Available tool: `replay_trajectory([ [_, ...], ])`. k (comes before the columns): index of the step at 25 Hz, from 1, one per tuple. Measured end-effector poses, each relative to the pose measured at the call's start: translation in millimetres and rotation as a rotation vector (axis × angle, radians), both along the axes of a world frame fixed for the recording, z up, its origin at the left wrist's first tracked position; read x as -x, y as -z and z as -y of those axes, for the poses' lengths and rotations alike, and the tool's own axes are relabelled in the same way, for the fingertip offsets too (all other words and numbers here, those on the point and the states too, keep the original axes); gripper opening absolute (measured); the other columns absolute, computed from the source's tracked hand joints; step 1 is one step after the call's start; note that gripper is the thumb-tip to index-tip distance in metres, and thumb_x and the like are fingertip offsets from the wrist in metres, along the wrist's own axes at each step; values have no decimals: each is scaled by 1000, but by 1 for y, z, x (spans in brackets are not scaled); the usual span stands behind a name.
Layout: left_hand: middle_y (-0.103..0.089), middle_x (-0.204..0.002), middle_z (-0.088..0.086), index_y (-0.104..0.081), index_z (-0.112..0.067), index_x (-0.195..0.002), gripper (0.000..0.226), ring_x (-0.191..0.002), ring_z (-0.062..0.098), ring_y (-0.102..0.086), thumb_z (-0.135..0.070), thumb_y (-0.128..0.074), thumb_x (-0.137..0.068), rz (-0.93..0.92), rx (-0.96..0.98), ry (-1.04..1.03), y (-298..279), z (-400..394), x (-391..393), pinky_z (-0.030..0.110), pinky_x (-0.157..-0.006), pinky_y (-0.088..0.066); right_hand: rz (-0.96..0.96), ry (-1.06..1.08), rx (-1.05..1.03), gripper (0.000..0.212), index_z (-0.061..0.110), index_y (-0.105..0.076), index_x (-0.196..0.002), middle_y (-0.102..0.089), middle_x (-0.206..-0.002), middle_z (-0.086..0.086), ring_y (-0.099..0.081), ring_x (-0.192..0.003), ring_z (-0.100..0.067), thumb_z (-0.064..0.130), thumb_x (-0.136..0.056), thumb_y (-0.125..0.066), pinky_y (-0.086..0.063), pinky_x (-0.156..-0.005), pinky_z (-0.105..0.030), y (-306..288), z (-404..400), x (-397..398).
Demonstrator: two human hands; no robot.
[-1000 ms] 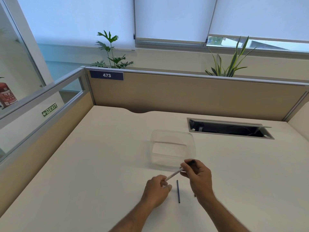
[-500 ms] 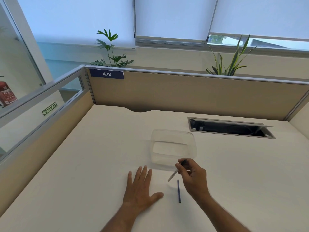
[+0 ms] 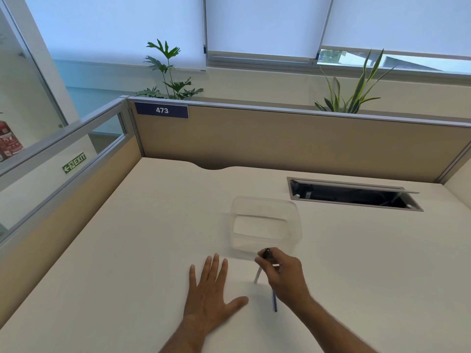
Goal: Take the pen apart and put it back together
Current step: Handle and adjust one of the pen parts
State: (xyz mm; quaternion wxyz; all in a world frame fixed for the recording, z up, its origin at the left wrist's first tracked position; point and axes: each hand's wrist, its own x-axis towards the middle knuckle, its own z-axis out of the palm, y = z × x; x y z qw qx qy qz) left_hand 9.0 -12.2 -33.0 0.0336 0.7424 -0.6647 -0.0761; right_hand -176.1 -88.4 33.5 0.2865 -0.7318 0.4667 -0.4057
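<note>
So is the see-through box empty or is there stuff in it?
Empty, as far as shows. The clear box shows only bare desk through it; the blue refill lies outside, beside the right hand.

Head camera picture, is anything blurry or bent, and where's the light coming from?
Head view: wide-angle bending curves the partition rail; soft daylight through the window blinds; right hand and pen barrel slightly soft; clear container faint against the pale desk.

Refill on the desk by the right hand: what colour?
Dark blue refill, seen in the head view, partly hidden under the right hand.
</note>
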Motion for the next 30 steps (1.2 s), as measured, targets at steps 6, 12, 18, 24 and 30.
replay_trajectory([
  [6, -42, -152, 12, -48, -13, -142, 101, -142, 24, -23, -88, -28, -77, -1, 34, -12, 3, 0, -1, 60, -107, -13, 20, 21, 10, 6, 14, -74, -89, -73, -77, 16, -71, -77, 4, 15, -84, -78, -53, -65, -9, 1, 0, 1],
  [12, -46, -149, 12, -52, -14, -139, 100, -141, 30, -38, -89, -30, -76, 7, 44, -8, 6, 2, -1, 61, -107, -13, -8, 50, 32, 14, 15, -73, -98, -71, -83, 18, -69, -75, 8, 17, -84, -77, -51, -67, -5, 2, -1, 4],
  [18, -7, -164, 9, -16, -19, -154, 109, -151, 30, -4, -91, -19, -73, 38, -13, -25, 7, 7, -1, 62, -113, 9, -35, 51, 96, 21, 16, -69, -104, -76, -85, 9, -72, -77, -1, 18, -85, -76, -59, -70, -16, 0, -3, 3],
  [24, 17, -163, 5, 7, -24, -154, 107, -148, 27, 19, -90, -11, -72, 51, -40, -25, 14, 9, -1, 65, -111, 18, -15, 52, 131, 19, 17, -67, -100, -70, -81, 18, -71, -78, 3, 16, -84, -77, -58, -68, -12, -3, -4, 4],
  [30, 20, -161, 5, 4, -24, -154, 108, -142, 20, 30, -91, -14, -72, 26, -8, -14, 16, 10, -2, 65, -111, 17, 27, 49, 199, 12, 17, -65, -95, -69, -79, 17, -69, -76, 4, 21, -86, -73, -54, -67, -8, 0, -10, 4],
])
